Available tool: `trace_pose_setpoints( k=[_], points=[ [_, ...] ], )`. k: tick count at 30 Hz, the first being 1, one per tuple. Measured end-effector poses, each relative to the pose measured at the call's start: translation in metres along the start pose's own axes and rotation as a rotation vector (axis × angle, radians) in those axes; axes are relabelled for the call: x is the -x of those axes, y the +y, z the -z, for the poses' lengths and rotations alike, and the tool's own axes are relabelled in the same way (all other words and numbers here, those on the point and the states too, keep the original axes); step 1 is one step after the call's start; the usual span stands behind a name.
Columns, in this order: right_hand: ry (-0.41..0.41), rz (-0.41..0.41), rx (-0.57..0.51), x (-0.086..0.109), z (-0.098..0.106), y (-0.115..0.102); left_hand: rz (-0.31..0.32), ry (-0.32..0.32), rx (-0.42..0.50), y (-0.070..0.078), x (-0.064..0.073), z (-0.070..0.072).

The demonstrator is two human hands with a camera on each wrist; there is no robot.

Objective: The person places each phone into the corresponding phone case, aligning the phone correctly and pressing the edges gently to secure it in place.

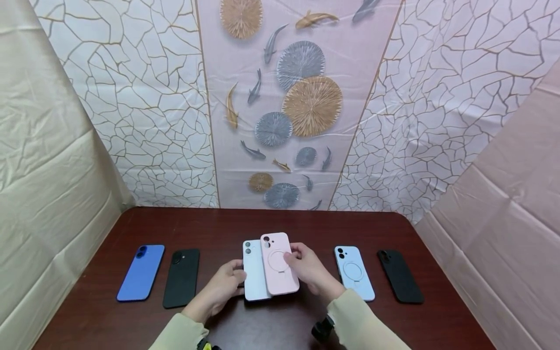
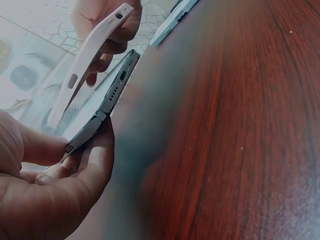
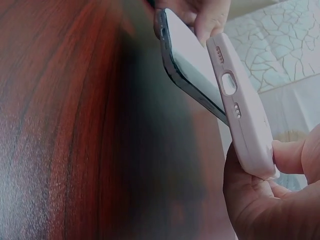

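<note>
Over the reddish-brown worktop [image 1: 245,328], the fingers of the right hand [image 1: 312,270] pinch the pink phone case [image 1: 278,267] just above the white smartphone [image 1: 254,274], whose edge the left hand [image 1: 222,286] pinches in its fingers, side grips probably keeping the facing surfaces unobstructed.

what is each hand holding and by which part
As the head view shows, the left hand holds the white phone by its left long edge; the right hand holds the pink case by its right long edge.
</note>
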State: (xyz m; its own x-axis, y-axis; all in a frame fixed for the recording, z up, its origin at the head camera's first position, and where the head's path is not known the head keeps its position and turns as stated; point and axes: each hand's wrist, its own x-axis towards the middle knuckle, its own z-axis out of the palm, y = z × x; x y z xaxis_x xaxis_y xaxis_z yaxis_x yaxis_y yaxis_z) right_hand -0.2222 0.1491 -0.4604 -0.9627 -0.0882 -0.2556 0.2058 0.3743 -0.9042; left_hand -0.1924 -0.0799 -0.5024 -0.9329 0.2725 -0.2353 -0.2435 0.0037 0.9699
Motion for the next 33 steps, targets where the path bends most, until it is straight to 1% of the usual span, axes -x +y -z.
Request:
trace_pose_setpoints(
  k=[6, 15, 21, 33],
  points=[
    [0.020, 0.008, 0.027, 0.000, -0.005, -0.001, -0.003, -0.001, 0.003, 0.004, 0.000, -0.002],
    [0.066, 0.065, 0.076, 0.001, -0.013, 0.001, -0.018, -0.002, 0.013, 0.005, 0.003, -0.002],
    [0.065, 0.064, 0.072, 0.004, -0.015, 0.000, -0.008, 0.001, 0.019, 0.004, 0.003, 0.001],
    [0.036, 0.078, 0.042, 0.006, -0.021, 0.000, -0.016, -0.045, 0.045, 0.002, -0.001, 0.001]
  ],
)
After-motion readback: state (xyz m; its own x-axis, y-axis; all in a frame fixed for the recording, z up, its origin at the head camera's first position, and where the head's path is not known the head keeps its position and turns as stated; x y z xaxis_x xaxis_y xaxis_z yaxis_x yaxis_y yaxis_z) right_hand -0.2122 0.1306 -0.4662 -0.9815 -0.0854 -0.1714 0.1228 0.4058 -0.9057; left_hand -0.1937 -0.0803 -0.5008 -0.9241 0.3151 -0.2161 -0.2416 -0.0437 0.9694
